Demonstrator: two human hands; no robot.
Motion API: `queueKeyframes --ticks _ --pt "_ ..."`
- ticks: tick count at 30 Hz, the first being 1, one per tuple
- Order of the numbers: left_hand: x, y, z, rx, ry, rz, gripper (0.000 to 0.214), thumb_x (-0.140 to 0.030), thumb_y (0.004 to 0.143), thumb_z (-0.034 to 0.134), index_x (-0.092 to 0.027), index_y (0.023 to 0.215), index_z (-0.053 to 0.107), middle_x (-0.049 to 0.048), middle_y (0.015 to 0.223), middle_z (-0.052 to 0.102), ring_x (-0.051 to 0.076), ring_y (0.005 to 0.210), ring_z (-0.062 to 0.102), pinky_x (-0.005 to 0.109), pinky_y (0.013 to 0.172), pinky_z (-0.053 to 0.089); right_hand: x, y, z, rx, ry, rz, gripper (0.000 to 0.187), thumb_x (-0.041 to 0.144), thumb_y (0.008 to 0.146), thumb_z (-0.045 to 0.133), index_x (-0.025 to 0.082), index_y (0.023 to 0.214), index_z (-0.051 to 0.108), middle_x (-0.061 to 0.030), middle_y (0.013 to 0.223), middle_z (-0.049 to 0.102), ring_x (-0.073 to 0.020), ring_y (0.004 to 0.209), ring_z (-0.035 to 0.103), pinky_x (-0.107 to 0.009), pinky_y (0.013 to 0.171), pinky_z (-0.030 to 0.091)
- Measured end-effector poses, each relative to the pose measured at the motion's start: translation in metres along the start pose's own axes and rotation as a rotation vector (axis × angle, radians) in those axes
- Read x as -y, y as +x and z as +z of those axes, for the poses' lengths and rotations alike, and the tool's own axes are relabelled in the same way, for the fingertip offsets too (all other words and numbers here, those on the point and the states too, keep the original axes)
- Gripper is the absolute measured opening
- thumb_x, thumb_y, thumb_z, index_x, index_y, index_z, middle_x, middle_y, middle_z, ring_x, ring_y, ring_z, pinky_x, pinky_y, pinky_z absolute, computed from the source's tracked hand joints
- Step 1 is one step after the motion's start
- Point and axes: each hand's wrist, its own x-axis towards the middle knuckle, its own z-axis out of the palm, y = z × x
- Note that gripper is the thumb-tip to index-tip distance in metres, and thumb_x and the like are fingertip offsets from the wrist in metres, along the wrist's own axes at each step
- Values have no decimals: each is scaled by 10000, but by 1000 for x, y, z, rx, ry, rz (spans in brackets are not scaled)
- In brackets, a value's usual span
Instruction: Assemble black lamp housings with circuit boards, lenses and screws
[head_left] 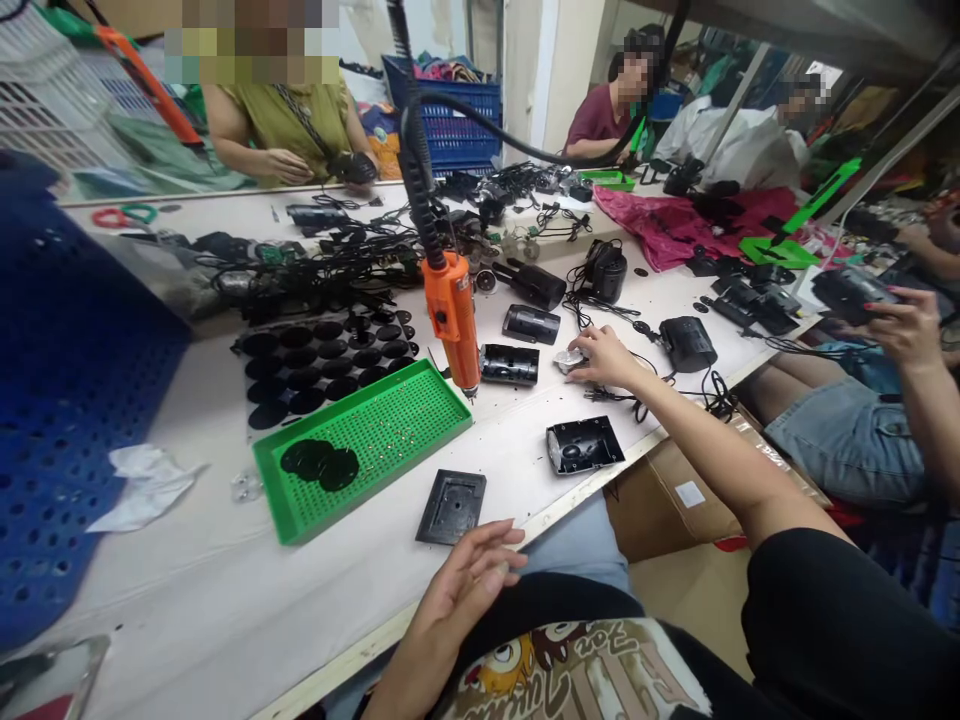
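My right hand [601,360] is resting fingers-down on a small silver part [568,361] at about 12 o'clock. The part's half hidden under my fingers, so I can't tell if I've actually got hold of it. My left hand [457,590] is open and empty by the edge of the white-covered bench [225,590], around 7. An orange electric screwdriver [452,312] hangs at 11 over a green tray [360,450], and a co-worker's hand [904,330] has a black housing [851,295] at 2.
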Motion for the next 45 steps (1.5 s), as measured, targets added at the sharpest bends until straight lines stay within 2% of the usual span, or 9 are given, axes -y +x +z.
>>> queueKeyframes --ticks 8,14,21,25,31,33,35,38,45 --pt "4 -13 -5 -74 -14 47 444 -495 983 683 -252 1354 666 134 1367 699 279 1149 688 416 987 540 2 22 -11 37 14 -28 520 586 623 969 241 998 864 -115 991 762 -332 1011 608 -397 828 479" --pt "-3 -18 -11 -121 -23 7 439 -493 988 672 -231 1339 681 137 1372 690 283 1181 674 429 1037 529 0 11 -41 -154 166 -30 558 680 719 867 198 999 850 -86 922 768 -267 866 670 -405 827 497" --pt "-7 -14 -8 -94 -55 30 421 -465 991 676 -225 1337 674 130 1353 690 259 1165 674 418 1041 522 63 -14 -71 -357 422 -172 686 823 680 808 236 1032 836 -71 958 748 -270 924 653 -425 831 495" --pt "-1 -7 -9 -86 -44 69 461 -487 1003 656 -231 1385 623 140 1391 656 269 1168 674 430 1019 544 121 -26 -55 -211 395 -344 635 801 700 809 273 1053 842 -55 905 717 -247 869 599 -408 787 484" --pt "-8 12 -2 -263 -44 208 720 -470 936 736 -280 1547 405 156 1499 519 218 1077 685 375 891 583 179 -47 -16 -39 408 -675 525 690 814 800 272 1131 805 -58 922 694 -247 861 567 -412 773 503" --pt "-12 23 0 -256 -5 196 792 -437 874 804 -267 1544 415 152 1467 528 204 1059 671 361 886 572 184 -53 -6 1 406 -734 492 647 870 768 251 1162 784 -64 915 676 -239 842 572 -395 743 502" --pt "-14 33 0 -229 74 169 818 -409 832 841 -221 1525 451 110 1228 626 182 947 656 336 822 547 184 -57 2 22 410 -763 467 602 921 732 221 1190 759 -62 884 653 -228 812 571 -374 706 493" --pt "-13 47 2 -234 218 154 796 -375 817 851 -160 1492 489 20 917 614 158 772 596 320 731 495 181 -63 9 24 401 -809 456 577 959 691 188 1194 734 -63 850 640 -224 787 555 -362 687 479" --pt "-25 61 5 -196 342 100 574 -405 746 909 -169 1201 650 -39 724 573 130 597 495 269 564 389 180 -80 -2 41 266 -811 432 475 1015 627 209 1353 665 -57 862 628 -230 812 524 -353 703 459"
